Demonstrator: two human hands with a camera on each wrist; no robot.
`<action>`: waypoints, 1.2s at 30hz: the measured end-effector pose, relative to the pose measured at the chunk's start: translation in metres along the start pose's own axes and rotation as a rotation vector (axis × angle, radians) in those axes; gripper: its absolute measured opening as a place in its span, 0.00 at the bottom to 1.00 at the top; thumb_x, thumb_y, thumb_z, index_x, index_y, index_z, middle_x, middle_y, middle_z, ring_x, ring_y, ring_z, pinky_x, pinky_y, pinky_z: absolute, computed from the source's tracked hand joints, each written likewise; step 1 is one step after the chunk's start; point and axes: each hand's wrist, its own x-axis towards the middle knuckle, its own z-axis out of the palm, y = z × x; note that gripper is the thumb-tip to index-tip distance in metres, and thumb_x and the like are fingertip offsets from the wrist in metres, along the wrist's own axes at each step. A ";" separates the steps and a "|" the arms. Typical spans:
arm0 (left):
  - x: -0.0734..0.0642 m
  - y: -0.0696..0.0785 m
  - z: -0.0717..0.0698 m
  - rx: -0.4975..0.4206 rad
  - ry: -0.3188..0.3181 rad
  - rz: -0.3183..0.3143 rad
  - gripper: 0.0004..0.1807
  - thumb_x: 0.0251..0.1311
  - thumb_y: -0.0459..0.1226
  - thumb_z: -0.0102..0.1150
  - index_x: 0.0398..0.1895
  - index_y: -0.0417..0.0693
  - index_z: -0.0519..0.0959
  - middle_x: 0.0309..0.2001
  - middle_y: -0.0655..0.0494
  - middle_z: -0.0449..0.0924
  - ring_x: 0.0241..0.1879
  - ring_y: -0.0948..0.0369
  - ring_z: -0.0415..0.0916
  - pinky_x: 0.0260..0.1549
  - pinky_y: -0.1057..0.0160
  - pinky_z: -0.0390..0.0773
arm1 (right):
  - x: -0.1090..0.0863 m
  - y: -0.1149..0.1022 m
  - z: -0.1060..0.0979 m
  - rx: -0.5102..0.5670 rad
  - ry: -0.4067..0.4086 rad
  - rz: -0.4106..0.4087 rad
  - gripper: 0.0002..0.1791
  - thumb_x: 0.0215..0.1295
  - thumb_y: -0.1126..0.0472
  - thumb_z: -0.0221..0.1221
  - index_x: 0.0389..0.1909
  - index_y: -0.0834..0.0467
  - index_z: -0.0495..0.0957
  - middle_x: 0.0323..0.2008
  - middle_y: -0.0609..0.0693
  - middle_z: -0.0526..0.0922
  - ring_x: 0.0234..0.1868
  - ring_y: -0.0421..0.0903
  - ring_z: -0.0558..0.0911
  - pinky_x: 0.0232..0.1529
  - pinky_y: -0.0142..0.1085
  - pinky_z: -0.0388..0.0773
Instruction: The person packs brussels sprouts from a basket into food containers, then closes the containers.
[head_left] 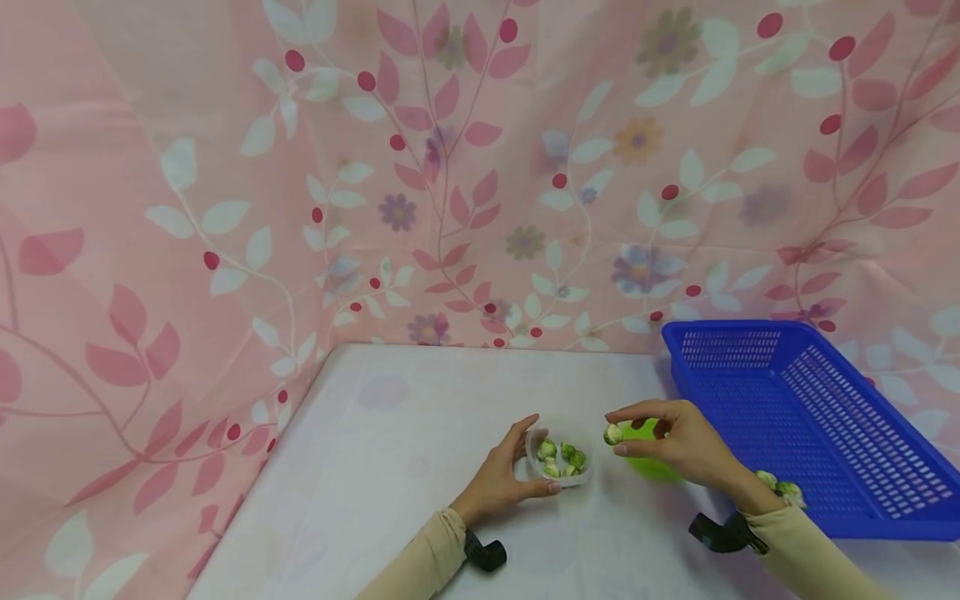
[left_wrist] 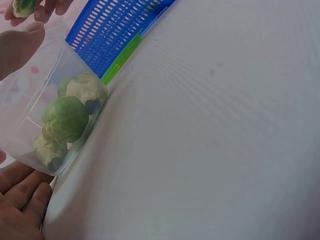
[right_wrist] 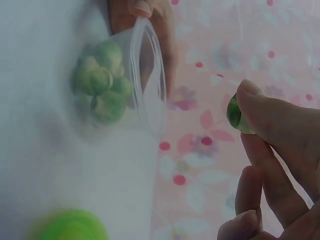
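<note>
My left hand [head_left: 498, 479] holds a clear plastic container [head_left: 582, 480] by its sides, thumb at the near rim and fingers round the far side. Several Brussels sprouts [head_left: 547, 450] lie in the bottom of it, showing through the wall in both wrist views. To the right of the container, my right hand [head_left: 686, 446] pinches one small Brussels sprout [right_wrist: 232, 112] between thumb and fingertips, raised above the table. Under and behind the right hand is a bright green round item [head_left: 654, 472], partly covered by the hand.
A large blue perforated basket [head_left: 772, 408] stands at the right of the white-covered table [head_left: 390, 442]. A few more sprouts [head_left: 789, 490] are in its near left part, beside my right wrist. A pink floral cloth [head_left: 480, 175] hangs behind the table.
</note>
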 end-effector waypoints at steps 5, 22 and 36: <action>0.000 0.001 0.000 0.002 0.001 0.000 0.57 0.60 0.48 0.79 0.86 0.54 0.52 0.81 0.47 0.64 0.77 0.50 0.69 0.75 0.49 0.71 | 0.003 -0.001 0.018 0.026 -0.022 -0.007 0.18 0.56 0.55 0.80 0.49 0.42 0.91 0.47 0.43 0.92 0.41 0.42 0.81 0.32 0.32 0.76; -0.002 0.000 0.002 -0.012 -0.004 -0.025 0.57 0.60 0.48 0.78 0.86 0.56 0.52 0.80 0.49 0.66 0.76 0.49 0.69 0.74 0.47 0.72 | 0.020 0.012 0.058 0.018 -0.064 0.017 0.20 0.55 0.56 0.80 0.51 0.53 0.91 0.46 0.46 0.92 0.40 0.46 0.83 0.32 0.32 0.76; 0.000 0.000 0.000 0.005 -0.001 -0.008 0.57 0.60 0.49 0.78 0.86 0.55 0.52 0.81 0.45 0.63 0.77 0.47 0.68 0.74 0.47 0.71 | 0.035 0.016 0.067 -0.074 -0.124 -0.021 0.18 0.53 0.58 0.81 0.46 0.55 0.93 0.42 0.47 0.93 0.20 0.36 0.68 0.20 0.29 0.66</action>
